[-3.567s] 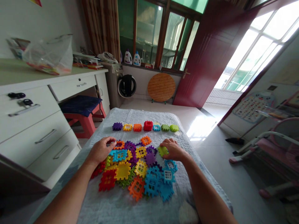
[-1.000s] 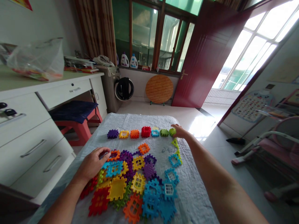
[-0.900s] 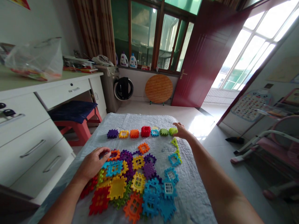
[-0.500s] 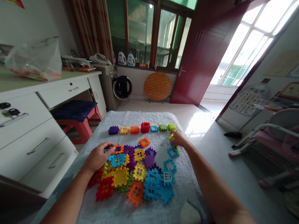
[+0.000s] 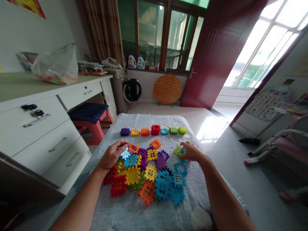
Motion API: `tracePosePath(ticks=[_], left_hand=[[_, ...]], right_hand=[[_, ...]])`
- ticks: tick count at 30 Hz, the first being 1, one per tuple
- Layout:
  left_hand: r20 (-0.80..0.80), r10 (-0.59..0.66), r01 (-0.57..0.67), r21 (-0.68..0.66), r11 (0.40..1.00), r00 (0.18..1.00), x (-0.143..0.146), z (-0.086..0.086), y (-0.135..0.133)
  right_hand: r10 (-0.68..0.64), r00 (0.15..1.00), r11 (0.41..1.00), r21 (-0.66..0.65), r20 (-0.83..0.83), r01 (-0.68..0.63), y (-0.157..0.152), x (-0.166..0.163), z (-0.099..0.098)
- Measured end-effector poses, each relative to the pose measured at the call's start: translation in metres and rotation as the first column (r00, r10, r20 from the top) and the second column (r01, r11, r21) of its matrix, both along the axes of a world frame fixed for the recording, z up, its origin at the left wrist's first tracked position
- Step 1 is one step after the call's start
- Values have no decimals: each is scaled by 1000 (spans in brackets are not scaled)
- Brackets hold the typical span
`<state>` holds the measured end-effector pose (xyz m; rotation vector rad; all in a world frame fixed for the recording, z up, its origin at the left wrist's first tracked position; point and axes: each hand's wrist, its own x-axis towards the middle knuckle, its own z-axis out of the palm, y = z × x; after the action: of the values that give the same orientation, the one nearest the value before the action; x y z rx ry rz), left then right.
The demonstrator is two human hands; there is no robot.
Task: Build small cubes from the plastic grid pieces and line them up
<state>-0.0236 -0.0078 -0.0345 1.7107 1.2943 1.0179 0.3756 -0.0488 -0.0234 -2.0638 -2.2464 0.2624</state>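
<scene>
My left hand is at the left side of a pile of notched plastic building pieces. Its thumb and fingers are closed at a light-blue piece, beside an orange frame piece and a blue window piece. At the pile's right edge, my right hand has its fingertips around a light-green piece. A blue piece shows partly beneath that hand. Nearer me lie a yellow square piece, a red piece and several blue window pieces.
Beyond the pile runs a row of assembled blocks, from a purple block past a red block to a light-green block. A grey-blue cloth covers the surface. A stool and white drawers stand left.
My right hand has come toward me with the light-green piece, away from the row. The light-blue piece at my left hand has shifted slightly away from me. The view has turned left.
</scene>
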Motion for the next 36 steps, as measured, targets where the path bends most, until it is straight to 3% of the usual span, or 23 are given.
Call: tracePosePath(ticks=[5, 9, 13, 15, 20, 24, 27, 29, 32, 36], left_hand=[[-95, 72, -68, 52, 996, 993, -5, -10, 6], [-225, 116, -91, 117, 989, 968, -15, -19, 11], [-292, 81, -53, 103, 993, 953, -18, -18, 10], [-295, 27, -2, 82, 997, 955, -17, -14, 8], [-249, -66, 83, 58, 995, 966, -11, -9, 2], [-252, -78, 105, 98, 990, 965, -7, -9, 2], [-314, -53, 110, 165, 980, 948, -7, -8, 2], [-372, -24, 99, 184, 978, 928, -7, -7, 1], [-474, -16, 101, 156, 983, 881, -7, -3, -2], [-559, -3, 107, 154, 982, 829, -5, 0, -6]], right_hand=[[67, 996, 998, 1, -54, -67, -3, -15, -3], [141, 960, 990, 21, -243, -140, -5, -26, 3], [118, 807, 980, -65, -579, -190, -9, -34, 7], [95, 740, 977, -80, -666, -197, -8, -36, 5], [48, 727, 999, 37, -685, -31, -2, -37, -11], [63, 803, 978, 197, -593, 69, 2, -36, -18], [117, 873, 925, 371, -473, 78, 2, -40, -20], [178, 887, 908, 419, -425, 19, 2, -44, -22], [271, 823, 920, 386, -500, -69, -1, -52, -20], [265, 679, 944, 328, -684, -38, -5, -54, -9]])
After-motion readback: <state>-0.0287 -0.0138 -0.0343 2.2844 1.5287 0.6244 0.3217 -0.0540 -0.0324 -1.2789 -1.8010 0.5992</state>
